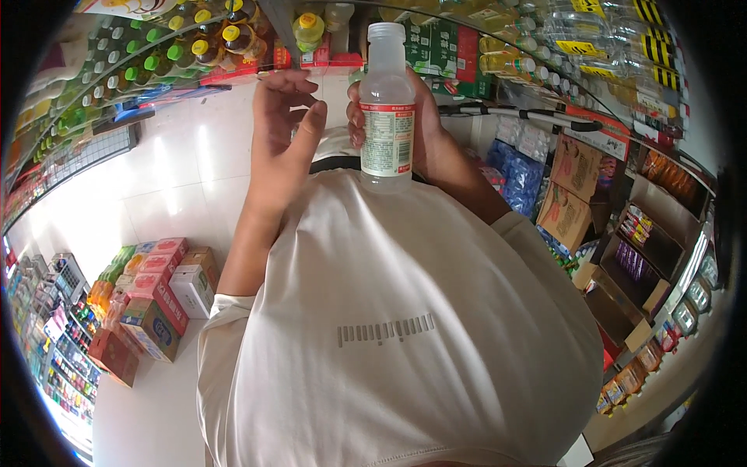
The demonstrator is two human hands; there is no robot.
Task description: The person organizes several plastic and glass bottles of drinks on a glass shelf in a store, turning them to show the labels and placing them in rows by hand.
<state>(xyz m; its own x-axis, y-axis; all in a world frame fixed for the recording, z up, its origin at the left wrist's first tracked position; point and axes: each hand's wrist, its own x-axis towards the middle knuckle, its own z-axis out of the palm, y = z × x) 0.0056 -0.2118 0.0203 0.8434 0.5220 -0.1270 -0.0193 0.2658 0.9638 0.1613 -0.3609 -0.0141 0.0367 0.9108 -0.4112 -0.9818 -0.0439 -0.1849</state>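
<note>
Currently grips a translucent, colourless plastic bottle (387,86) with a white screw cap and a red-edged, pale green label in the right hand (425,117), with fingers wrapped round the body. Holds it upright, overlapping a plain cream shirt (420,257) at the base; cannot tell if touching. Has the left hand (278,128) beside the bottle, near but apart, half-spread, with fingers bent and thumb standing off; cannot tell about anything small inside the curl. Note beyond the hands: brown bottles with yellow caps (250,45) at upper left, large clear bottles with yellow-and-black labels (577,25) at upper right. Note also blue plastic-wrapped packs (515,173) beside brown cardboard cartons (577,165) at right; stacked red, white and brown boxes (161,288) at left, near glossy white floor tiles (179,167).
</note>
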